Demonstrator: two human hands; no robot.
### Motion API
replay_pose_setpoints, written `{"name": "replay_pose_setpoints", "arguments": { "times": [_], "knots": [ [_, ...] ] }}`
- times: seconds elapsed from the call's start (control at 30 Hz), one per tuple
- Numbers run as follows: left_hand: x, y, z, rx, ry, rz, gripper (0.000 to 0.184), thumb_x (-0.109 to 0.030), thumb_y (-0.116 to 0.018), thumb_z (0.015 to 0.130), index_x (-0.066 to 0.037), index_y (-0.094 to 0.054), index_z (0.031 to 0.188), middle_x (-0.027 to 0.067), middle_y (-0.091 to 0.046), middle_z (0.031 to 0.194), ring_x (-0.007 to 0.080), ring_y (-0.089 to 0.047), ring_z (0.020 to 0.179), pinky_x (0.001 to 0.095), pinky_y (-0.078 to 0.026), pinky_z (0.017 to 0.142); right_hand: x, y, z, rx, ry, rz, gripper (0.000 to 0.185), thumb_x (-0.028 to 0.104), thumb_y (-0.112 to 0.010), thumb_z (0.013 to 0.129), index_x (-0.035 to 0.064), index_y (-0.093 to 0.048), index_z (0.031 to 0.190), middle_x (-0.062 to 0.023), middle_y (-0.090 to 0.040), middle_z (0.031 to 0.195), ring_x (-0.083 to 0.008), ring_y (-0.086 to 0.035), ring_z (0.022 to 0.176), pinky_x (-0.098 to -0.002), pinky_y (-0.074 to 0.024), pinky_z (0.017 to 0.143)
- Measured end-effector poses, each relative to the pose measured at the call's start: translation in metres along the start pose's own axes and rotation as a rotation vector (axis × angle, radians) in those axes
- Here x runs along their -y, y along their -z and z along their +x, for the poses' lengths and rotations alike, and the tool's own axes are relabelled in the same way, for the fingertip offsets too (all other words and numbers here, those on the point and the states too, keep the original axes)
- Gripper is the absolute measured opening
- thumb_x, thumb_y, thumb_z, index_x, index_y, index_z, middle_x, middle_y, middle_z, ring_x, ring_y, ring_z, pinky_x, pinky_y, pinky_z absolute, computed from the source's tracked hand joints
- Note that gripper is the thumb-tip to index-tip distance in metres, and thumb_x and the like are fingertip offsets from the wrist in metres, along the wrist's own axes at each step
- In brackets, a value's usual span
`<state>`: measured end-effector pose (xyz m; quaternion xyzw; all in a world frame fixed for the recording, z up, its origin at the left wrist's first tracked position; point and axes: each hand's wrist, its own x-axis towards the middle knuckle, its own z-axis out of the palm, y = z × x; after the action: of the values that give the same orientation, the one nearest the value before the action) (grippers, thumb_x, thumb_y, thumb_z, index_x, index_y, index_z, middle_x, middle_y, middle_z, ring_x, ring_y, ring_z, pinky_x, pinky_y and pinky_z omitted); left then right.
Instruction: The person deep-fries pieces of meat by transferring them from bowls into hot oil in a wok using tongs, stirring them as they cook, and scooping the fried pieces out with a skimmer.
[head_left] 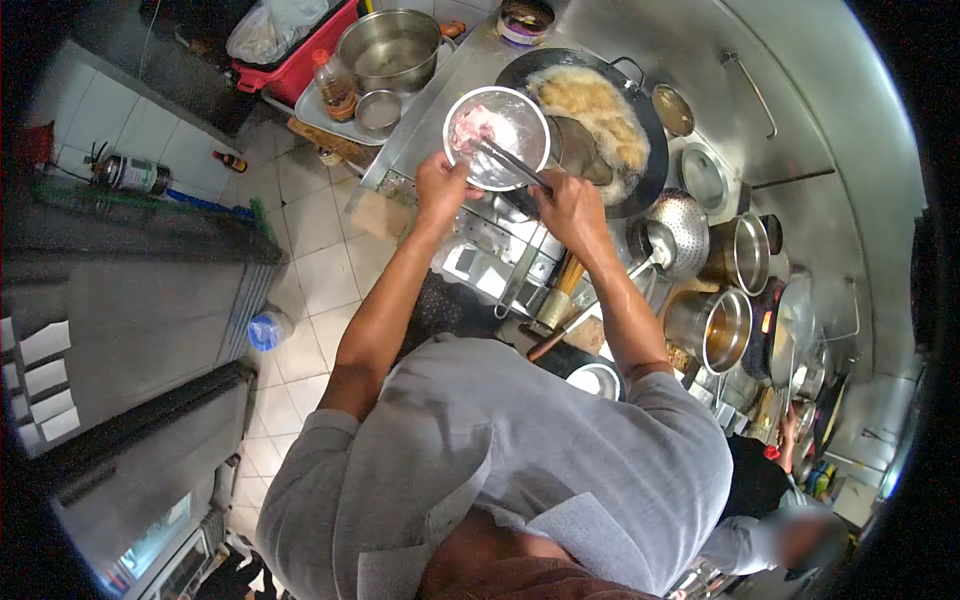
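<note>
My left hand (442,192) grips the rim of a round metal bowl (541,150), tilted toward me. Pale pink raw meat (474,124) lies in the bowl beside some white liquid or powder. In my right hand (573,212) is a pair of dark tongs (515,163), their tips reaching into the bowl near the meat. Right beside the bowl, a large black wok (655,150) holds bubbling oil with golden frying pieces (590,105). The bowl hides part of the wok's near-left edge.
A perforated strainer (683,235) and a ladle (657,243) lie right of the wok. Metal pots (745,255) stand farther right. A steel pot (390,50) and a sauce bottle (333,85) are at upper left. Another person (760,500) works at lower right.
</note>
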<state>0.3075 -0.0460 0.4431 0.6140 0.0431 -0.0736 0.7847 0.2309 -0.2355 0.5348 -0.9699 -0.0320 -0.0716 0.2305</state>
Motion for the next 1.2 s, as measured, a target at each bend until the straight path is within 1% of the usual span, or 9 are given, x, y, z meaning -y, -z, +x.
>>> {"name": "replay_pose_setpoints", "arguments": {
  "times": [0.27, 0.43, 0.53, 0.6, 0.73, 0.93, 1.0, 1.1, 1.2],
  "knots": [
    [0.006, -0.008, 0.0, 0.03, 0.089, -0.019, 0.016, -0.002, -0.056, 0.093, 0.012, -0.058, 0.101, 0.0156, -0.064, 0.084, 0.0206, -0.069, 0.064, 0.0273, -0.061, 0.053, 0.002, 0.044, -0.015, 0.08, -0.197, 0.065, 0.021, 0.023, -0.066, 0.086, 0.007, -0.072, 0.098, -0.0236, -0.066, 0.08, -0.0426, -0.065, 0.075, -0.0484, -0.0513, 0.068],
    [0.004, -0.011, -0.003, 0.006, 0.126, -0.017, 0.016, 0.0, -0.055, 0.091, 0.011, -0.058, 0.102, 0.015, -0.062, 0.086, 0.0213, -0.069, 0.064, 0.0277, -0.061, 0.052, -0.095, 0.07, 0.003, -0.203, -0.322, 0.06, 0.027, 0.024, -0.068, 0.084, 0.0072, -0.072, 0.104, -0.0249, -0.067, 0.087, -0.0406, -0.068, 0.082, -0.0463, -0.0513, 0.071],
    [0.002, -0.012, -0.004, -0.002, 0.128, -0.024, 0.016, -0.001, -0.056, 0.091, 0.011, -0.058, 0.101, 0.0146, -0.062, 0.086, 0.0217, -0.069, 0.064, 0.0278, -0.061, 0.052, -0.223, 0.044, 0.032, -0.133, -0.451, 0.411, 0.027, 0.021, -0.068, 0.084, -0.0002, -0.073, 0.099, -0.0117, -0.071, 0.076, -0.0209, -0.063, 0.063, -0.0341, -0.0485, 0.061],
    [0.004, -0.01, -0.002, 0.056, 0.112, -0.046, 0.015, -0.001, -0.056, 0.09, 0.011, -0.057, 0.098, 0.0149, -0.063, 0.085, 0.0217, -0.068, 0.062, 0.0282, -0.062, 0.053, -0.208, 0.068, 0.032, -0.07, -0.608, 0.754, 0.024, 0.021, -0.069, 0.085, -0.0003, -0.073, 0.095, -0.004, -0.068, 0.074, -0.0113, -0.054, 0.059, -0.0268, -0.0417, 0.054],
    [0.006, -0.008, 0.001, 0.058, 0.137, 0.019, 0.018, -0.004, -0.058, 0.091, 0.009, -0.058, 0.103, 0.015, -0.063, 0.088, 0.0216, -0.068, 0.066, 0.0312, -0.062, 0.053, -0.234, 0.062, 0.037, -0.086, -0.674, 0.934, 0.024, 0.022, -0.067, 0.086, 0.0013, -0.072, 0.098, -0.0041, -0.066, 0.072, -0.0094, -0.051, 0.056, -0.0226, -0.0373, 0.05],
    [-0.003, -0.015, -0.006, 0.033, 0.104, -0.002, 0.016, -0.003, -0.056, 0.09, 0.012, -0.056, 0.097, 0.0164, -0.064, 0.083, 0.022, -0.069, 0.062, 0.0277, -0.061, 0.052, -0.326, 0.027, 0.076, -0.127, -0.352, 0.136, 0.03, 0.025, -0.067, 0.081, -0.0042, -0.072, 0.078, -0.0166, -0.071, 0.076, -0.0258, -0.063, 0.058, -0.0377, -0.0458, 0.055],
    [-0.003, -0.013, -0.008, 0.049, 0.087, -0.024, 0.016, -0.003, -0.056, 0.09, 0.012, -0.057, 0.097, 0.0165, -0.064, 0.084, 0.0216, -0.069, 0.063, 0.0275, -0.06, 0.052, -0.322, 0.031, 0.085, -0.115, -0.575, 0.03, 0.036, 0.03, -0.067, 0.08, -0.0057, -0.07, 0.078, -0.0253, -0.069, 0.081, -0.0356, -0.068, 0.072, -0.043, -0.05, 0.064],
    [-0.003, -0.01, -0.009, 0.057, 0.12, -0.006, 0.018, -0.004, -0.056, 0.093, 0.009, -0.057, 0.106, 0.016, -0.064, 0.089, 0.0224, -0.069, 0.068, 0.0316, -0.063, 0.056, -0.344, 0.032, 0.086, -0.314, -0.51, -0.128, 0.035, 0.034, -0.066, 0.085, 0.0001, -0.073, 0.082, -0.0148, -0.071, 0.074, -0.0284, -0.069, 0.069, -0.0389, -0.0501, 0.065],
    [-0.002, -0.004, -0.009, 0.042, 0.137, -0.013, 0.018, -0.004, -0.056, 0.093, 0.009, -0.058, 0.106, 0.0153, -0.064, 0.089, 0.0219, -0.069, 0.069, 0.0317, -0.063, 0.057, -0.249, 0.064, 0.058, -0.408, -0.459, -0.1, 0.036, 0.034, -0.065, 0.086, -0.0011, -0.072, 0.09, -0.0154, -0.07, 0.074, -0.0276, -0.069, 0.072, -0.0379, -0.05, 0.067]
  ]
}}
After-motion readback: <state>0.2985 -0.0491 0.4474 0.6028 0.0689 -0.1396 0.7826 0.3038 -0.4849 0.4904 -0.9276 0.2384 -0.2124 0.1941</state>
